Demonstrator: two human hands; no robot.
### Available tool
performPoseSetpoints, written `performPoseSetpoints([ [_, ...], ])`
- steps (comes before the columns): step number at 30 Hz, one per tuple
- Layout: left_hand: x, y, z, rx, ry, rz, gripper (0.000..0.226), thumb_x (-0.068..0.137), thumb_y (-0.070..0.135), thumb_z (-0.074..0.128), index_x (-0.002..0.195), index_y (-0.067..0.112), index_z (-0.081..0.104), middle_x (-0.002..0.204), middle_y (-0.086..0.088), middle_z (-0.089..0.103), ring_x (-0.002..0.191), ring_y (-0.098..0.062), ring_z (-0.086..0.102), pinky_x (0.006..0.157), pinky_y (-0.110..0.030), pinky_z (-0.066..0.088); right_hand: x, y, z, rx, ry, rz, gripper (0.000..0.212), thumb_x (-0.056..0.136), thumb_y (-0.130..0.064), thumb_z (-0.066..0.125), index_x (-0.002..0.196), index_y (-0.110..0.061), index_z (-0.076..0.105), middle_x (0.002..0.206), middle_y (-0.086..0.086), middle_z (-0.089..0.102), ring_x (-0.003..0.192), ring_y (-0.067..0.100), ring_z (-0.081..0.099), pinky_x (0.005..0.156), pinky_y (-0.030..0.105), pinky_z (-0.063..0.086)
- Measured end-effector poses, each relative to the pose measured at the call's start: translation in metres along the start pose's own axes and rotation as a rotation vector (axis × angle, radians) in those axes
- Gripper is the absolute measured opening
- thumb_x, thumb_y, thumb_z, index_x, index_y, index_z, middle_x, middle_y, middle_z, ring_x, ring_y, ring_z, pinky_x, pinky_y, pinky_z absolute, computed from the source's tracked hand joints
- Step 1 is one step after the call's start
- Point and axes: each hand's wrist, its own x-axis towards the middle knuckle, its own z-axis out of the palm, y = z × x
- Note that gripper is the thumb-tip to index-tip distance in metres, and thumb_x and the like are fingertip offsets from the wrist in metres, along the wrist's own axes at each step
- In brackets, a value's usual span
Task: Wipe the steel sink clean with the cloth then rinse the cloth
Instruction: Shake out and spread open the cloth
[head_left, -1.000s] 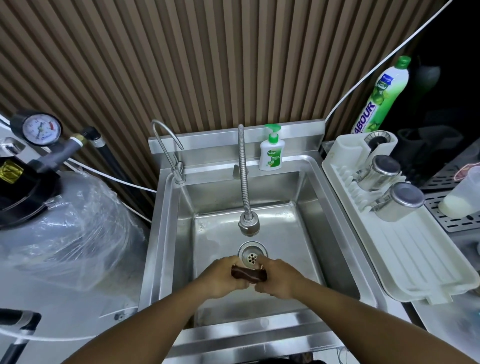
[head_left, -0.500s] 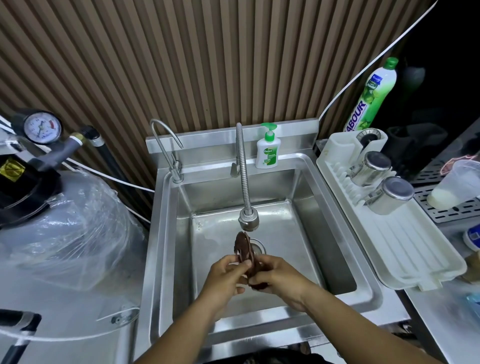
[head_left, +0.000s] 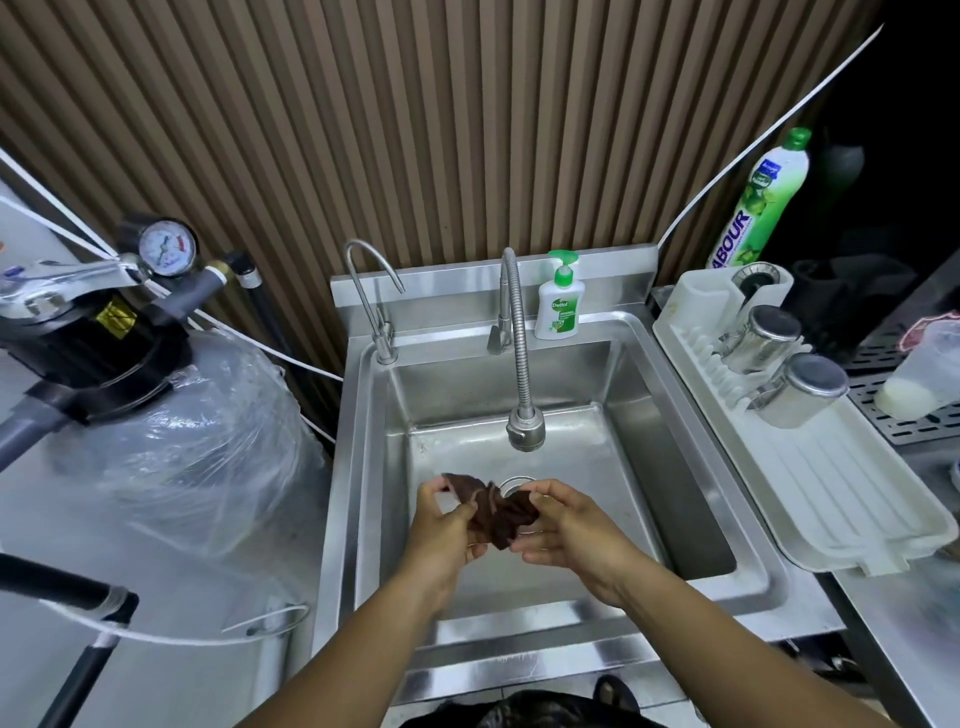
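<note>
A dark brown cloth (head_left: 493, 512) is stretched between both my hands over the basin of the steel sink (head_left: 691, 447), just in front of the drain (head_left: 514, 484). My left hand (head_left: 441, 525) pinches its left part and my right hand (head_left: 563, 525) grips its right part. The flexible spray tap (head_left: 524, 426) hangs above and behind the cloth. No water stream is visible from it.
A slim gooseneck tap (head_left: 371, 296) stands at the sink's back left and a soap pump bottle (head_left: 558, 306) on the back ledge. A white drying rack (head_left: 810, 467) with two steel cups sits right. A plastic-wrapped tank (head_left: 197, 447) with a pressure gauge stands left.
One second ago both hands squeezed the cloth into a tight roll; it then rose upright under the tap. Now it is spread out sideways between the hands.
</note>
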Motion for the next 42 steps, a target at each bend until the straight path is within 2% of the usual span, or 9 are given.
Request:
performPoseSetpoints([
  [4, -0.012, 0.005, -0.002, 0.251, -0.060, 0.212, 0.062, 0.101, 0.025, 0.058, 0.130, 0.068, 0.024, 0.091, -0.003, 0.078, 0.079, -0.017, 0.076, 0.075, -0.033, 0.058, -0.005, -0.005, 0.001, 0.029, -0.041, -0.034, 0.024, 0.097, -0.012, 0.057, 0.121, -0.014, 0.061, 0.102, 0.017, 0.075, 0.092, 0.031, 0.074, 0.076, 0.035, 0.057],
  [9, -0.016, 0.011, -0.002, 0.451, -0.203, 0.367, 0.046, 0.099, 0.010, 0.047, 0.116, 0.048, 0.066, 0.086, 0.012, 0.076, 0.080, -0.009, 0.070, 0.074, -0.024, 0.052, -0.008, -0.010, -0.003, -0.026, 0.018, -0.114, 0.021, 0.098, -0.016, 0.062, 0.118, -0.011, 0.060, 0.092, 0.014, 0.075, 0.081, 0.029, 0.073, 0.075, 0.035, 0.059],
  [14, -0.011, 0.010, -0.005, 0.529, -0.148, 0.481, 0.026, 0.087, 0.023, 0.074, 0.090, 0.049, 0.071, 0.089, 0.011, 0.074, 0.081, -0.003, 0.067, 0.082, -0.025, 0.053, -0.013, -0.016, -0.008, -0.042, 0.035, -0.118, 0.021, 0.095, -0.010, 0.062, 0.115, -0.015, 0.064, 0.083, 0.014, 0.073, 0.074, 0.024, 0.067, 0.070, 0.033, 0.056],
  [21, -0.018, 0.015, -0.001, 0.498, -0.058, 0.669, 0.012, 0.099, 0.015, 0.061, 0.097, 0.023, 0.069, 0.119, 0.012, 0.060, 0.107, 0.002, 0.058, 0.078, -0.010, 0.045, -0.017, -0.018, -0.009, -0.046, 0.056, -0.183, 0.015, 0.088, -0.027, 0.076, 0.100, -0.018, 0.072, 0.090, 0.008, 0.070, 0.082, 0.018, 0.063, 0.076, 0.037, 0.058],
  [25, -0.028, 0.022, 0.005, 0.348, -0.089, 0.595, 0.014, 0.104, 0.014, 0.051, 0.095, 0.016, 0.062, 0.085, 0.001, 0.071, 0.076, -0.009, 0.068, 0.065, -0.021, 0.052, -0.018, -0.020, -0.005, -0.198, 0.160, -0.303, 0.021, 0.088, -0.041, 0.072, 0.087, -0.020, 0.070, 0.090, 0.008, 0.076, 0.080, 0.016, 0.065, 0.083, 0.042, 0.054],
  [28, -0.028, 0.026, 0.008, 0.241, -0.083, 0.538, 0.018, 0.105, 0.011, 0.047, 0.093, 0.015, 0.060, 0.075, 0.004, 0.069, 0.072, -0.012, 0.063, 0.065, -0.024, 0.051, -0.018, -0.028, -0.002, -0.121, 0.179, -0.312, 0.019, 0.096, -0.025, 0.062, 0.083, -0.016, 0.074, 0.090, 0.007, 0.076, 0.085, 0.018, 0.069, 0.080, 0.037, 0.055],
  [35, -0.023, 0.041, 0.011, -0.046, -0.053, 0.336, 0.022, 0.105, 0.016, 0.046, 0.094, 0.013, 0.065, 0.088, -0.012, 0.072, 0.084, -0.026, 0.062, 0.074, -0.039, 0.047, -0.011, -0.040, -0.007, -0.016, 0.305, -0.410, 0.040, 0.094, -0.024, 0.063, 0.084, 0.014, 0.057, 0.080, 0.019, 0.064, 0.076, 0.023, 0.065, 0.071, 0.028, 0.057],
  [39, -0.022, 0.045, 0.015, -0.233, -0.111, 0.254, 0.028, 0.105, 0.027, 0.049, 0.093, 0.014, 0.071, 0.097, -0.015, 0.073, 0.094, -0.032, 0.066, 0.086, -0.042, 0.049, -0.014, -0.051, -0.001, 0.110, 0.233, -0.426, 0.020, 0.098, -0.016, 0.057, 0.084, -0.003, 0.058, 0.083, 0.016, 0.063, 0.082, 0.024, 0.064, 0.083, 0.033, 0.058],
  [42, -0.026, 0.047, 0.019, -0.161, -0.181, 0.272, 0.038, 0.089, 0.037, 0.072, 0.111, 0.007, 0.065, 0.103, -0.013, 0.076, 0.097, -0.028, 0.072, 0.092, -0.042, 0.055, -0.018, -0.059, 0.000, 0.123, 0.217, -0.448, 0.020, 0.099, -0.021, 0.060, 0.086, -0.005, 0.058, 0.077, 0.012, 0.067, 0.073, 0.020, 0.066, 0.074, 0.031, 0.058],
])
